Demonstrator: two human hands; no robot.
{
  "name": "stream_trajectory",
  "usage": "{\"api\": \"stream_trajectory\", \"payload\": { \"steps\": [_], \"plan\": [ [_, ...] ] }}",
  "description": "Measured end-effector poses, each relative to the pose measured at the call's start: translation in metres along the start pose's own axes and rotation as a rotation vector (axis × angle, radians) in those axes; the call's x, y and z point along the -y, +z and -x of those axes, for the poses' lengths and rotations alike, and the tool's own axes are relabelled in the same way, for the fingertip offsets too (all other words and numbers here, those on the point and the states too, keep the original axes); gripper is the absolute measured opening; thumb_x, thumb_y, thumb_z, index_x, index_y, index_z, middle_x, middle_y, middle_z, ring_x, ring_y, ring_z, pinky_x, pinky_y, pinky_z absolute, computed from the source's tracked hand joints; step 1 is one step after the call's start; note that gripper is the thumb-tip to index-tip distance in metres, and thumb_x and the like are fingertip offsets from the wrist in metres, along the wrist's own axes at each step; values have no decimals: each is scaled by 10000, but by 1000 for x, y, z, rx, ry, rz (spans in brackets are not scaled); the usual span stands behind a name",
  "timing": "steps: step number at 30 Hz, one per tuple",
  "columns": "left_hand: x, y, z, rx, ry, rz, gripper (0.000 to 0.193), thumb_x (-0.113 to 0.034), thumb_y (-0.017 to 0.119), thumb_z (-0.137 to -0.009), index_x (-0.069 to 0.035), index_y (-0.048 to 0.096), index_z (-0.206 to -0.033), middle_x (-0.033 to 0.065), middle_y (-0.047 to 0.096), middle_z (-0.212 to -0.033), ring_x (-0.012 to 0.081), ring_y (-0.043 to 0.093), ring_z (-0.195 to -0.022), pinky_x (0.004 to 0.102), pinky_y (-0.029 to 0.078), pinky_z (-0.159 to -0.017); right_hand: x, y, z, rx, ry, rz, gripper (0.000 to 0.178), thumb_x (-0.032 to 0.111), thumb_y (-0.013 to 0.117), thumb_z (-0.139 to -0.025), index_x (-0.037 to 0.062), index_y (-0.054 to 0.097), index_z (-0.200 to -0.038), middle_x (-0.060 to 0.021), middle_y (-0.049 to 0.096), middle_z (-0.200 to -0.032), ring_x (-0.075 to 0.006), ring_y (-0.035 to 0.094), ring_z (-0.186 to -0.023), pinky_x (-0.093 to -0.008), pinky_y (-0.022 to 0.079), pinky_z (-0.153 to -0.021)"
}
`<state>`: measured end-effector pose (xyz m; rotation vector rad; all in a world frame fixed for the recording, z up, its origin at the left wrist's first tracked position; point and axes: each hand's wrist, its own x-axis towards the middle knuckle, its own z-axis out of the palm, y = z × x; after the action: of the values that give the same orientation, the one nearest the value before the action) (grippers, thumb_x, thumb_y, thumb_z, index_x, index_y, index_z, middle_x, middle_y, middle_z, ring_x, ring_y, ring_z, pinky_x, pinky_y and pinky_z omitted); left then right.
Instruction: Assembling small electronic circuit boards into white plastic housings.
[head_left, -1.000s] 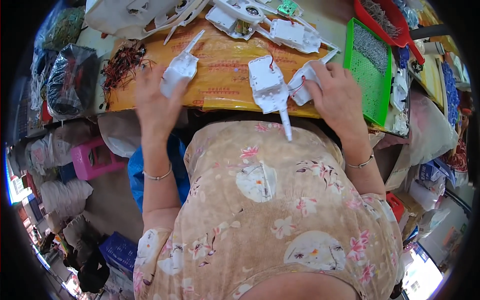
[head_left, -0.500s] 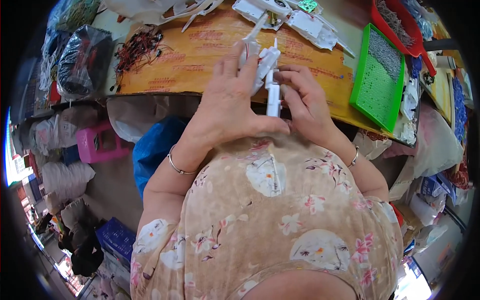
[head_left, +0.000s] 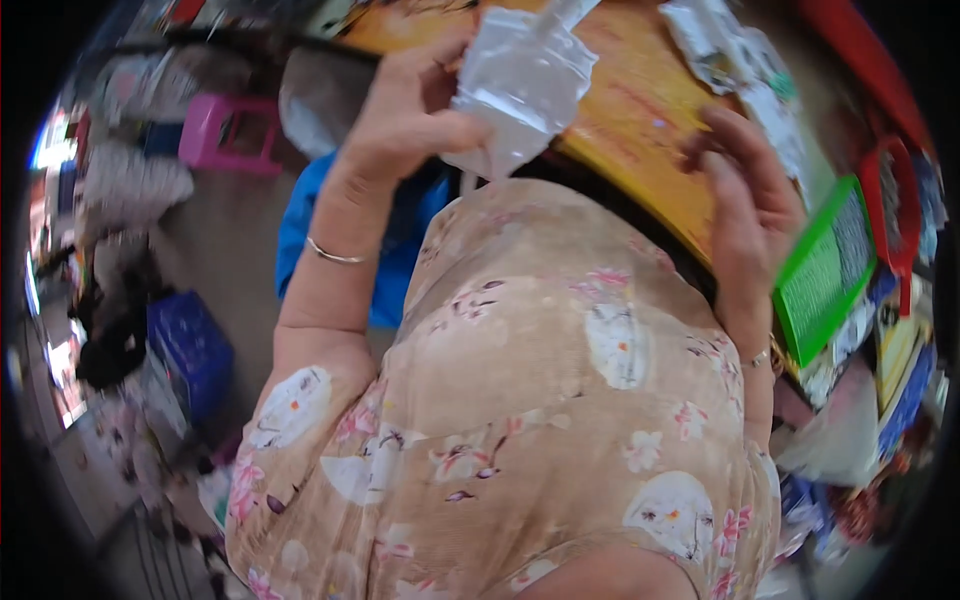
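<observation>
In my left hand [head_left: 415, 125] is a white plastic part [head_left: 525, 90], a broad, shiny, flat-sided piece with a narrow white arm reaching up beyond it. My thumb lies along its near left edge, and the other fingers are partly hidden behind it. The part is tilted above the near edge of the orange-covered table [head_left: 625, 120]. Off to the right, my right hand [head_left: 750, 195] is raised over the table's edge, apart from the part. Its fingers are loosely bent and apart, a little blurred, with nothing visible between them.
Several white plastic pieces [head_left: 735, 60] lie at the back right of the table. A green tray [head_left: 825, 270] and a red scoop [head_left: 895, 215] sit at the right. On the left floor stand a pink stool [head_left: 215, 135], a blue bag [head_left: 310, 225] and a blue box [head_left: 190, 350].
My view has turned left. My left hand has lifted the white part and tilted it flat side toward me. My right hand has let go and moved away to the right.
</observation>
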<state>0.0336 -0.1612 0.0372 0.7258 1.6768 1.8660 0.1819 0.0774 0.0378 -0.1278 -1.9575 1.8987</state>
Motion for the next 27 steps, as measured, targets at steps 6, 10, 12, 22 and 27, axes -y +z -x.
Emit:
{"api": "stream_trajectory", "payload": {
  "steps": [6, 10, 12, 22, 27],
  "plan": [
    [-15, -94, 87, 58, -256, -159, 604, -148, 651, -574, 47, 540, -1135, 29, 580, -1047, 110, 537, -964, 237, 430, -848, -21, -16, 1, -20, 59, 50, 165, 13, 528, -879, -45, 625, -998, -61, 626, -846, -114, 579, -763, -221, 451, -735],
    [45, -108, 130, 191, -484, -973, 431, -179, 666, -541, 36, 593, -907, 157, 570, -921, 298, 554, -838, 330, 456, -800, -30, -13, 7, 29, 134, 61, 154, 15, 530, -876, -42, 627, -980, -57, 614, -852, -110, 564, -763, -226, 437, -729],
    [78, -111, 138, 183, -787, -1050, 475, -203, 707, -485, 43, 618, -882, 206, 562, -997, 349, 548, -955, 348, 452, -844, -29, -12, 9, 13, 139, 93, 157, 21, 535, -873, -42, 625, -984, -56, 605, -848, -119, 556, -770, -235, 427, -733],
    [123, -92, 115, 120, -910, -1318, 631, -210, 741, -620, -35, 563, -1200, 223, 615, -1092, 337, 580, -1046, 401, 465, -912, -32, -41, 8, 34, 26, 443, 111, 1, 549, -844, -12, 607, -937, -59, 584, -867, -115, 579, -723, -228, 456, -656],
    [38, -42, 61, 334, -851, -1356, 451, -243, 692, -677, 17, 606, -1035, 226, 641, -944, 320, 637, -871, 402, 500, -738, -29, -100, -19, -206, -247, 1416, 386, 136, 664, -743, 22, 549, -1093, -165, 570, -1062, -309, 578, -906, -380, 476, -736]
  ]
}}
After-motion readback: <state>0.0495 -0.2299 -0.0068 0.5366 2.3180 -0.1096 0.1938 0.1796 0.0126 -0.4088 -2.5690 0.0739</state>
